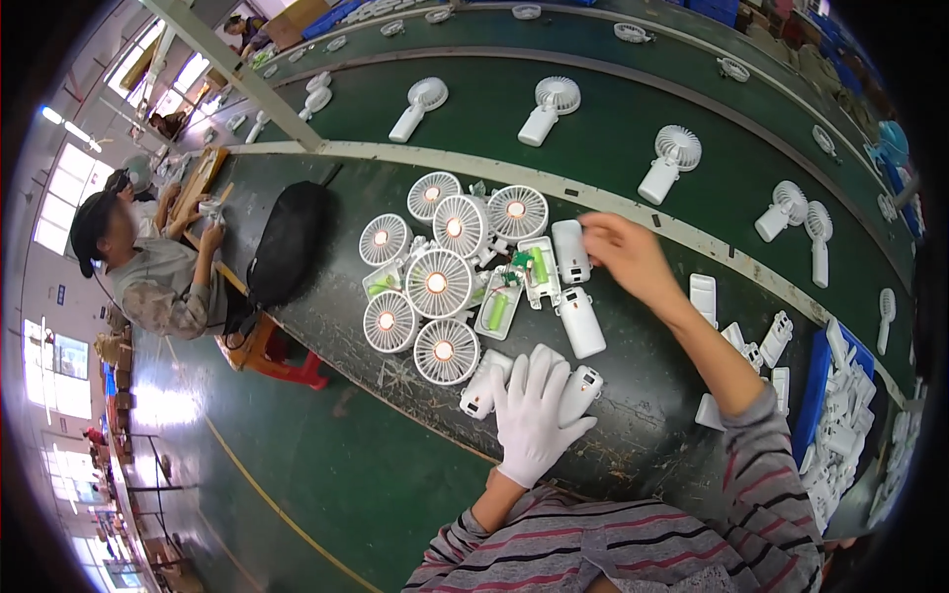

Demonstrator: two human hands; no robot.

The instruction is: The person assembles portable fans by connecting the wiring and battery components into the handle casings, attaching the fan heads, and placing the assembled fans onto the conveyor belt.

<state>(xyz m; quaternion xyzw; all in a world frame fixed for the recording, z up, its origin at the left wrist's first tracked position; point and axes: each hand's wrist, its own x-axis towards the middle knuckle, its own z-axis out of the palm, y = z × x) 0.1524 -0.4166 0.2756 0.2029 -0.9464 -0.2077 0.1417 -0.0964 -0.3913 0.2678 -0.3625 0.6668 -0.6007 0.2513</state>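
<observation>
My left hand [532, 415], in a white glove, lies palm down with its fingers spread over white plastic handle covers, one of them [580, 395] by its thumb and another [484, 385] by its other side. My bare right hand [628, 252] has its fingers bent at the right edge of a white handle cover [569, 259], gripping it. Just below that stands another cover [581, 323]. Left of it, opened fan handles show green battery cells [497, 314] and a small green circuit board [520, 259]. Several round white fan heads [436, 284] with orange-lit centres cluster beside them.
A green conveyor belt [603, 148] carries white handheld fans beyond the dark worktable [633, 415]. A black bag [294, 242] sits at left. Loose white covers [703, 296] and a blue bin [817, 395] full of white parts are at right. Two people work at left.
</observation>
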